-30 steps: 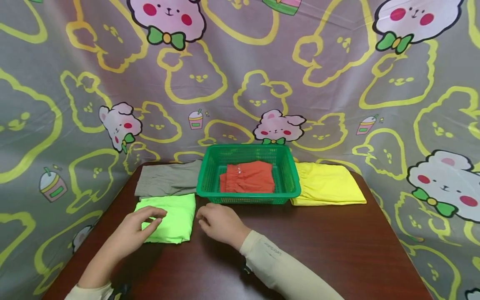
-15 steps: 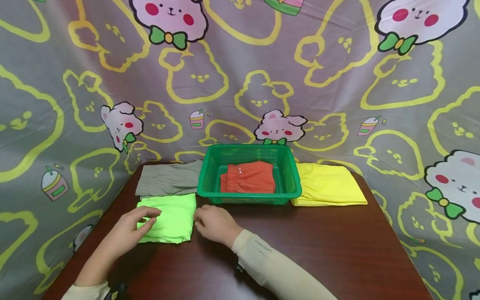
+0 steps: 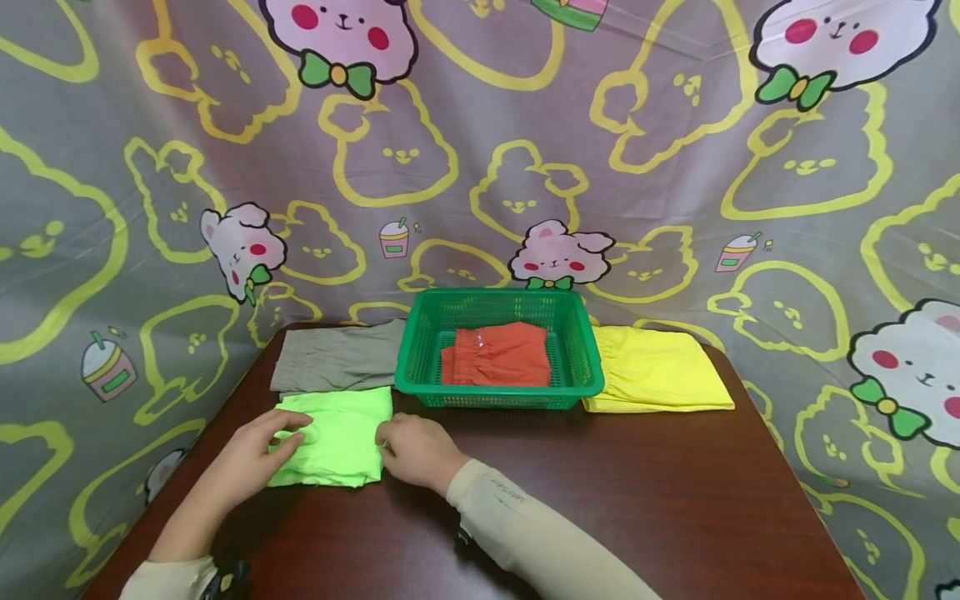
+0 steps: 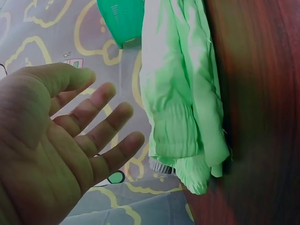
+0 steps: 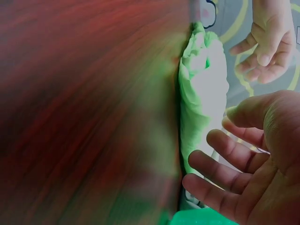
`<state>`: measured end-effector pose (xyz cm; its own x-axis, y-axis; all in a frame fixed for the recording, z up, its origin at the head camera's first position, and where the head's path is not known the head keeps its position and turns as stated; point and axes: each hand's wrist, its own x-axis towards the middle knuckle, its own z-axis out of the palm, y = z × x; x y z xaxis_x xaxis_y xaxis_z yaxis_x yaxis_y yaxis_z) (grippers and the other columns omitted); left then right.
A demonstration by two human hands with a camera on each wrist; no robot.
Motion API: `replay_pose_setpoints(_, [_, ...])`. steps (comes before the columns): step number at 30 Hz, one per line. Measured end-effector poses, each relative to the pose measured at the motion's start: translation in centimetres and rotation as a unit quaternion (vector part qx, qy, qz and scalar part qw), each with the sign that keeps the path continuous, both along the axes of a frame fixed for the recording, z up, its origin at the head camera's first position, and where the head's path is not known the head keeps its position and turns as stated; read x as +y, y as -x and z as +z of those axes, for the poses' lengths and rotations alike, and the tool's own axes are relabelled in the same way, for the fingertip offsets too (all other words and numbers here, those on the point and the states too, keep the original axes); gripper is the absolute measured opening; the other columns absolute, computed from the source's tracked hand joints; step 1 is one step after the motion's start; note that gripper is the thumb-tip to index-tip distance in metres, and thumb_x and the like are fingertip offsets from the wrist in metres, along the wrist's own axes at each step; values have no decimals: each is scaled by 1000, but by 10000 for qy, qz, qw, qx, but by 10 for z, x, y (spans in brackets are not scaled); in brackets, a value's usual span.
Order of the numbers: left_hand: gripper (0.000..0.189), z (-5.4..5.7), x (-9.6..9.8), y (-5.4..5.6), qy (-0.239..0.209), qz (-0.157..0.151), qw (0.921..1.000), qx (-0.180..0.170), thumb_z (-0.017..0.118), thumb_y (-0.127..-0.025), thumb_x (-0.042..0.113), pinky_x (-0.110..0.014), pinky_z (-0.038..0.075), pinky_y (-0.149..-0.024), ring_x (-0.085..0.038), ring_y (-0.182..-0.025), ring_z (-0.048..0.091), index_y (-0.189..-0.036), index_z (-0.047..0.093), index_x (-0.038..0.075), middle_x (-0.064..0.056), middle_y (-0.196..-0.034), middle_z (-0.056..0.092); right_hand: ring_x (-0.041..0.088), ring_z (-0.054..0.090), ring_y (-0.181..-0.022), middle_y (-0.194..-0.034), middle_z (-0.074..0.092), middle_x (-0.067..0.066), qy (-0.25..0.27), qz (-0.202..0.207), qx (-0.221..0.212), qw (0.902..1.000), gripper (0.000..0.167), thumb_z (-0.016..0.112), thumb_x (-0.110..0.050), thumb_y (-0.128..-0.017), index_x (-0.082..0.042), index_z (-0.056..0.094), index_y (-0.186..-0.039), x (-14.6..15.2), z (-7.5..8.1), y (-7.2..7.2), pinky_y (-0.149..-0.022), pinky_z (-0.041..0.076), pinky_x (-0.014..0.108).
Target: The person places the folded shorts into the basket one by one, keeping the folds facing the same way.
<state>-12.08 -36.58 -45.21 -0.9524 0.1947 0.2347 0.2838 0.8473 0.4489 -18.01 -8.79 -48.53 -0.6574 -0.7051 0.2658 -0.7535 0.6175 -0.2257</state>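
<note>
A folded neon-green garment [image 3: 341, 440] lies on the left part of the table. My left hand [image 3: 251, 450] hovers over its left side, fingers loosely bent and holding nothing; the left wrist view shows this palm [image 4: 51, 140] with fingers apart, beside the garment's gathered elastic end [image 4: 176, 133]. At the garment's right edge is my right hand [image 3: 420, 450], its fingertips overlapping that edge in the head view. Seen from the right wrist, its fingers [image 5: 220, 176] are spread and relaxed next to the layered side of the garment [image 5: 201, 93].
A green plastic basket [image 3: 498, 398] stands at the back middle, with a folded orange-red garment [image 3: 502, 354] inside. Folded grey clothing [image 3: 337, 358] lies left of it, touching the neon-green one; a yellow folded garment [image 3: 652, 367] lies right. A patterned curtain [image 3: 465, 167] hangs behind the table.
My right hand has moved left, up to the green garment's right edge. My left hand has shifted slightly left over the garment. The basket and other clothes have stayed in place.
</note>
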Motion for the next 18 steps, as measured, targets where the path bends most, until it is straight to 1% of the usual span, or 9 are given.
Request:
replay_pose_setpoints(8, [27,-5,-5,7,98,-34,9995,-298,66,-100,14,-58,51,-92,-38,-120,61,-126,68,8,-11,-126,66,7,62,-86,-97,67,-10,-245,-83,3,9997,13,67,-22,-94,-24,75,-105,-12,-1,-2,-67,49,19])
replay_pose_setpoints(11, [27,-7,-7,10,248,-61,9993,-286,67,-99,12,-60,49,-94,-41,-121,60,-125,68,7,-14,-126,66,8,61,-88,-97,66,-9,-314,-115,64,9994,13,68,-23,-94,-24,74,-105,-15,0,-4,-67,50,20])
replay_pose_setpoints(13, [27,-8,-9,12,322,-106,9992,-203,68,-97,10,-61,48,-95,-43,-121,59,-123,68,5,-15,-125,66,9,60,-90,-100,65,-8,-359,-144,85,9992,14,68,-24,-94,-24,73,-107,-16,1,-5,-68,51,21])
replay_pose_setpoints(15, [28,-9,-10,13,387,-128,9990,-183,69,-96,8,-63,46,-97,-46,-123,56,-123,68,4,-19,-129,63,10,60,-92,-103,64,-7,-394,-168,84,9990,16,67,-25,-95,-24,72,-110,-17,1,-5,-70,51,22])
replay_pose_setpoints(18, [33,-11,-11,15,442,-117,9984,-322,73,-93,8,-66,42,-98,-51,-127,47,-125,67,4,-23,-141,55,12,59,-95,-109,64,-5,-405,-161,112,9990,19,66,-25,-96,-22,71,-114,-19,-1,-4,-74,51,23])
